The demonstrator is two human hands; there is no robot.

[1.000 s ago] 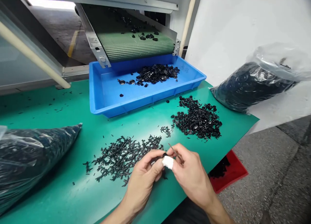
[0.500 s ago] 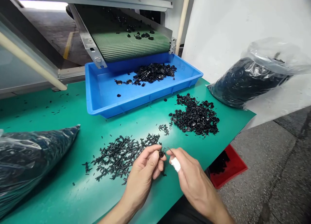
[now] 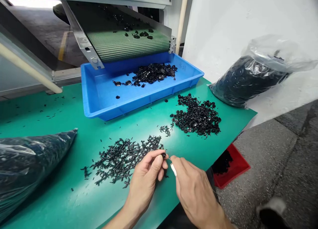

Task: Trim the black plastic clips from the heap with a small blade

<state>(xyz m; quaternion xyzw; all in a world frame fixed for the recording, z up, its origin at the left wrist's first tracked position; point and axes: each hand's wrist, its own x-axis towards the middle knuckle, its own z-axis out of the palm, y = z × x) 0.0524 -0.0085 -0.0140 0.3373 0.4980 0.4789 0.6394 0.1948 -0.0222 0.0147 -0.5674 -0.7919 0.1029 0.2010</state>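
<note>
Between the thumb and fingers of my left hand [image 3: 147,180] is a small black part [image 3: 163,155]. My right hand [image 3: 193,186] is closed on a thin-tipped tool with a white handle [image 3: 173,169], its tip at or close to the black part. Under and left of my left hand spreads a pile of small black branched pieces [image 3: 119,158] on the green table [image 3: 84,209]. Farther back on the right lies a second heap of black round parts and sticks [image 3: 197,118]. A small cluster of branched pieces [image 3: 165,130] sits between the two.
A blue tray [image 3: 144,102] holding black parts stands below a green conveyor belt [image 3: 131,47]. Filled plastic bags lie at the left [image 3: 32,166] and back right [image 3: 250,78]. A red bin [image 3: 238,174] with black pieces is low at the right, beyond the table edge.
My right hand has moved left, bringing the tool tip up to the black part in my left hand. The view has shifted slightly, and a blurred dark and light shape now shows at the lower right.
</note>
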